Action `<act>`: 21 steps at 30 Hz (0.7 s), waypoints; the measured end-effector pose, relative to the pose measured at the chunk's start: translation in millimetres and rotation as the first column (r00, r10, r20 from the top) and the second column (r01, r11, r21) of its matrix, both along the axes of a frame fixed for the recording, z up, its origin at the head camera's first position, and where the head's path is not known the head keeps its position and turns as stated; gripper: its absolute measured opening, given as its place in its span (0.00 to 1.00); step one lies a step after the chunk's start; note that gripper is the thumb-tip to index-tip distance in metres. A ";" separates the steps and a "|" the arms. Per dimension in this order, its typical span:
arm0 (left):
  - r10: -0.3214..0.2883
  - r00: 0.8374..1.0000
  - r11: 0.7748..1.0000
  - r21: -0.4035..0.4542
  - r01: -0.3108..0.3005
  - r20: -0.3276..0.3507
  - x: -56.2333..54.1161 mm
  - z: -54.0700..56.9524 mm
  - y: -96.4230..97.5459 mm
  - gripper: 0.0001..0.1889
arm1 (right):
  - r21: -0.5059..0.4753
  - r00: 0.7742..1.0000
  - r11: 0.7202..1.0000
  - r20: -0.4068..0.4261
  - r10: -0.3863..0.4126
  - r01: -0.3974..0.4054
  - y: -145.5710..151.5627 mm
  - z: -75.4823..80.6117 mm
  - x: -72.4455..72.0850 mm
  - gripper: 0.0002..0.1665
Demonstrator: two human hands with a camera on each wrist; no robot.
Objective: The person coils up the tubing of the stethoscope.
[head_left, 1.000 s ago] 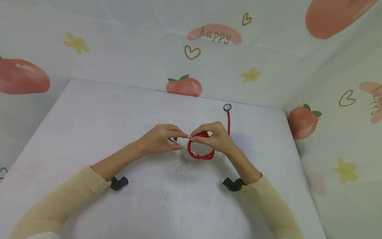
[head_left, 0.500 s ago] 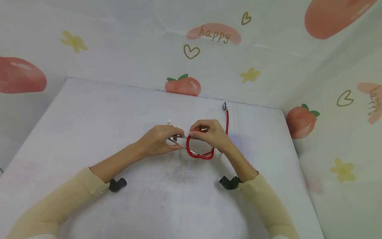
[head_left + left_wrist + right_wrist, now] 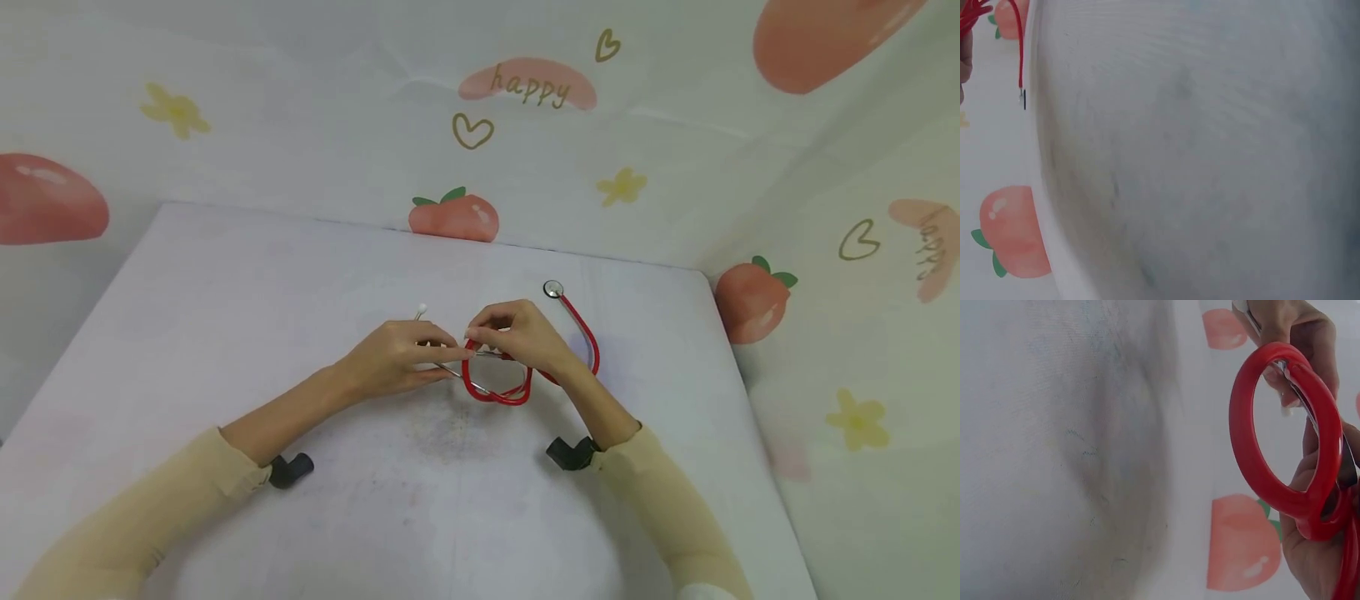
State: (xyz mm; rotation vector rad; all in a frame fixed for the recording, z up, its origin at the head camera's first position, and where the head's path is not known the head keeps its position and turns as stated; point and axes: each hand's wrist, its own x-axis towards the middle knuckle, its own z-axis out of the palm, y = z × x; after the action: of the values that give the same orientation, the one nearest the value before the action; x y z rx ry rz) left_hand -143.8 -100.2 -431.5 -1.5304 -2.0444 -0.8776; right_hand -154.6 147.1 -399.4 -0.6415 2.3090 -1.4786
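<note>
both hands (image 3: pixel 465 350) pinch red stethoscope (image 3: pixel 495 392); backdrop (image 3: pixel 532 83) reads "happy".

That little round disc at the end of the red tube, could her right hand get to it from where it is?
Probably yes. The disc lies on bare table just beyond the right hand with nothing between, though that hand is holding the red tube.

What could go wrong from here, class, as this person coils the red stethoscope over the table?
1. The red tubing is looped tightly; if the right hand loosens its grip, the coil may spring open.
2. The chest piece lies free near the table's far edge; a tug might drag it off.
3. The left hand pinches thin metal tubes, which might bend.
</note>
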 end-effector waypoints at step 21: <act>-0.015 0.990 1.000 0.018 0.013 0.142 1.3 4.4 -4.4 0.22 | -0.094 0.979 0.995 0.191 0.064 -0.047 23.8 -14.8 -16.7 0.13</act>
State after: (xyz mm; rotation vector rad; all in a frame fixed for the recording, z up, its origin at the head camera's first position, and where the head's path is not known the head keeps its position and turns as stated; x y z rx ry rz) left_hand -142.5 -104.6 -427.1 -1.5144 -2.1209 -1.0335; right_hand -171.3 170.9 -414.2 -0.5534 2.0729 -1.5516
